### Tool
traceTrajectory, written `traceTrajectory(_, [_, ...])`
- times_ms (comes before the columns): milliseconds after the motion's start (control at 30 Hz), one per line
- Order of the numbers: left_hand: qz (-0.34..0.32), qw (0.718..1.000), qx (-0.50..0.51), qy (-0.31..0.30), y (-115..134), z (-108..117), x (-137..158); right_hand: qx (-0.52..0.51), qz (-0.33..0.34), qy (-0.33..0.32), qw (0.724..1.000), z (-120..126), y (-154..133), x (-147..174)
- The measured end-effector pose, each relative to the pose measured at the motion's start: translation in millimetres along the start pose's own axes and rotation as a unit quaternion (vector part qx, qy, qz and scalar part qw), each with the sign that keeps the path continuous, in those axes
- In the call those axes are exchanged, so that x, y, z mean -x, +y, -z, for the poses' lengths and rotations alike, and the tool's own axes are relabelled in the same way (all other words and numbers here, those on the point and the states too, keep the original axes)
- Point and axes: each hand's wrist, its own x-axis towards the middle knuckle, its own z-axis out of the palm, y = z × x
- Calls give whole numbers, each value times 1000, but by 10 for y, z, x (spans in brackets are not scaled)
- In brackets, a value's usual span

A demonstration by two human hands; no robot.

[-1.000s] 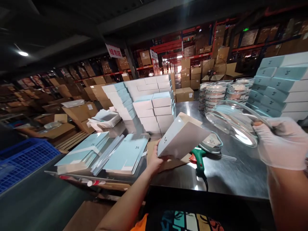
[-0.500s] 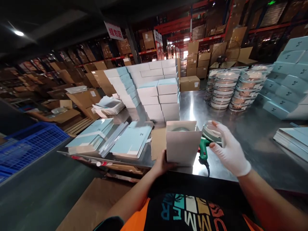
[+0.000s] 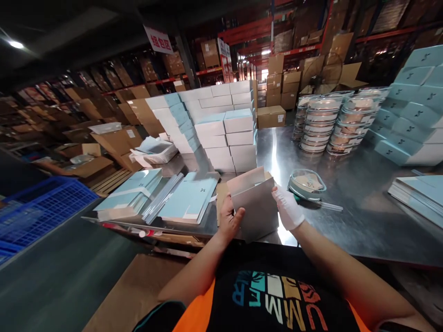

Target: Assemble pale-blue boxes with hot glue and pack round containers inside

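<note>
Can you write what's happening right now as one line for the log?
left hand: grips box | right hand: gloved, on box's other side | clear dish: on steel table, beside box

Both hands around white box

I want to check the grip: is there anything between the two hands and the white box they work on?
Nothing visible. The bare left hand and the gloved right hand both touch the white box directly, one on each side.
</note>
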Motion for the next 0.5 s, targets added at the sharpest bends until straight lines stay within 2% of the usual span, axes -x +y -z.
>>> traceTrajectory(133, [38, 995, 22, 88, -62, -33, 113, 28, -47, 82, 995, -113, 107, -54])
traceTrajectory(167, [40, 995, 25, 92, -80, -32, 146, 28, -48, 97, 994, -138, 125, -47])
traceTrajectory(200, [37, 996, 22, 78, -96, -22, 179, 22, -43, 102, 994, -156, 134, -33])
traceTrajectory(300, [23, 999, -24, -24, -126, 57, 263, -20, -35, 105, 994, -115, 130, 43])
traceTrajectory(333, [22, 998, -40, -40, -132, 91, 281, -39, -38, 106, 993, -56, 130, 86])
traceTrajectory(400, [25, 997, -61, -36, -147, 157, 299, -72, -58, 109, 990, 149, 147, 216])
traceTrajectory(500, [44, 996, -79, -7, -176, 236, 277, -100, -119, 104, 982, 667, 233, 559])
